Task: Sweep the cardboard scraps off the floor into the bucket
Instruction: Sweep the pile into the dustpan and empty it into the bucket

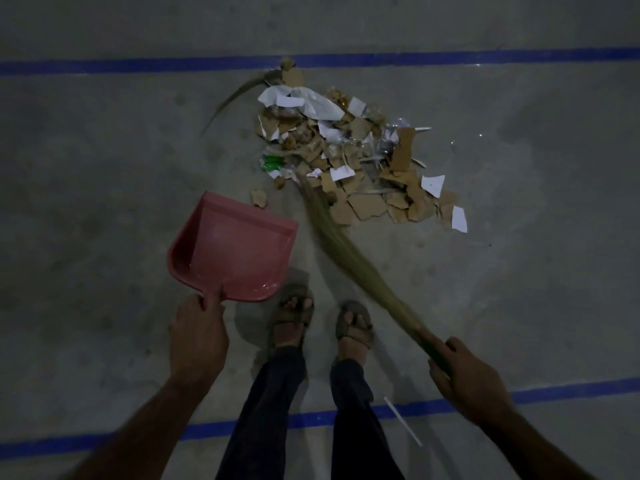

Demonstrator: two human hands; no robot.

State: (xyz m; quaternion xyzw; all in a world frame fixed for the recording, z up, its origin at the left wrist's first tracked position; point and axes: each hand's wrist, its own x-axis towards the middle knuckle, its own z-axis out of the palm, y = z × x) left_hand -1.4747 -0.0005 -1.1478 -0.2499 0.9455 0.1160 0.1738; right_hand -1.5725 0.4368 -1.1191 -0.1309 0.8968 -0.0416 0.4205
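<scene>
A heap of brown cardboard scraps [367, 202] mixed with white paper bits and clear plastic lies on the grey floor ahead of me. My left hand [199, 337] grips the handle of a pink dustpan [235, 251], whose open mouth faces the heap from its near left. My right hand [467, 379] holds the green handle of a grass broom [349, 251]. The broom's blurred bristles reach up to the heap's near left edge. One small cardboard piece [259, 198] lies apart, just beyond the dustpan's lip. No bucket is in view.
Blue tape lines cross the floor beyond the heap [450, 58] and near my legs [311, 419]. My sandalled feet [322, 320] stand between dustpan and broom. A long dry leaf [235, 95] lies left of the heap. A thin white stick [403, 420] lies by my right leg.
</scene>
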